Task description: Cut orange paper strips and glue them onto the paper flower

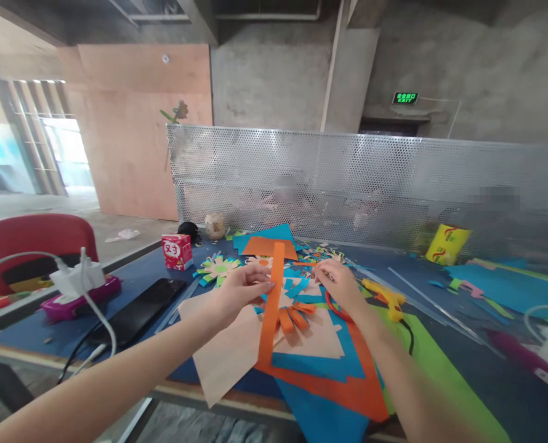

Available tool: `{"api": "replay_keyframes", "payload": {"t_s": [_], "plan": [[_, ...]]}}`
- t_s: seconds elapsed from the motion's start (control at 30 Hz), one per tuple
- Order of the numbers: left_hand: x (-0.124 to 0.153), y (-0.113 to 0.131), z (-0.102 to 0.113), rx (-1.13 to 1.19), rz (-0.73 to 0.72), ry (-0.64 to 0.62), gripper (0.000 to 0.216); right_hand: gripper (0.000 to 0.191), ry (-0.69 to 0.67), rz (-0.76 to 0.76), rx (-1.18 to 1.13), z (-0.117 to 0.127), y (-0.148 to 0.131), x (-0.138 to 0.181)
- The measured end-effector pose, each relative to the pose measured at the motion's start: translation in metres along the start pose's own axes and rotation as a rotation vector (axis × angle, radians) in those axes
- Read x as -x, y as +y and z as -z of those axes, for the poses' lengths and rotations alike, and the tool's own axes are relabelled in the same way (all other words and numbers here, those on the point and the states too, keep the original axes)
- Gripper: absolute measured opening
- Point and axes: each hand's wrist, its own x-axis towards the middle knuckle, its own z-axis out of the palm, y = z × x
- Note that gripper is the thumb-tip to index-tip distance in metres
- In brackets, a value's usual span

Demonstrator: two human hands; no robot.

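Note:
My left hand (pixel 241 289) pinches a long orange paper strip (pixel 270 307) near its middle, holding it up over the table. The strip runs from an orange sheet at the back toward me. Over on the other side of the strip, my right hand (pixel 341 283) rests with fingers curled on the cut paper pieces beside red-handled scissors (pixel 335 307); I cannot make out what its fingers hold. Below lie beige (pixel 228 357), blue (pixel 322 363) and orange paper sheets, with small orange curled strips (pixel 295 315) on them.
A yellow glue gun (pixel 385 298) lies right of my right hand. A black phone (pixel 138 311), a white charger on a pink box (pixel 77 289) and a red carton (pixel 177 251) sit at left. Paper flowers (pixel 218 267) lie further back. A perforated metal screen (pixel 370 184) closes the table's far side.

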Motion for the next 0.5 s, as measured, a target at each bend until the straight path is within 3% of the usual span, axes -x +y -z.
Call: {"api": "replay_keyframes", "payload": {"t_s": [0.07,0.2,0.3,0.5], "plan": [[-0.016,-0.006,-0.004,0.112,0.057,0.012,0.027,0.026,-0.028,0.076,-0.163,-0.001,-0.013,0.003],[-0.035,-0.020,-0.010,0.208,0.048,0.063,0.028,0.021,-0.134,0.069,-0.482,-0.013,-0.032,0.009],[-0.043,-0.029,-0.012,0.226,0.031,0.106,0.030,0.016,-0.198,0.060,-0.503,-0.025,-0.038,0.011],[-0.050,-0.035,-0.009,0.261,-0.019,0.119,0.034,0.004,-0.165,0.012,-0.499,-0.033,-0.032,0.011]]}}
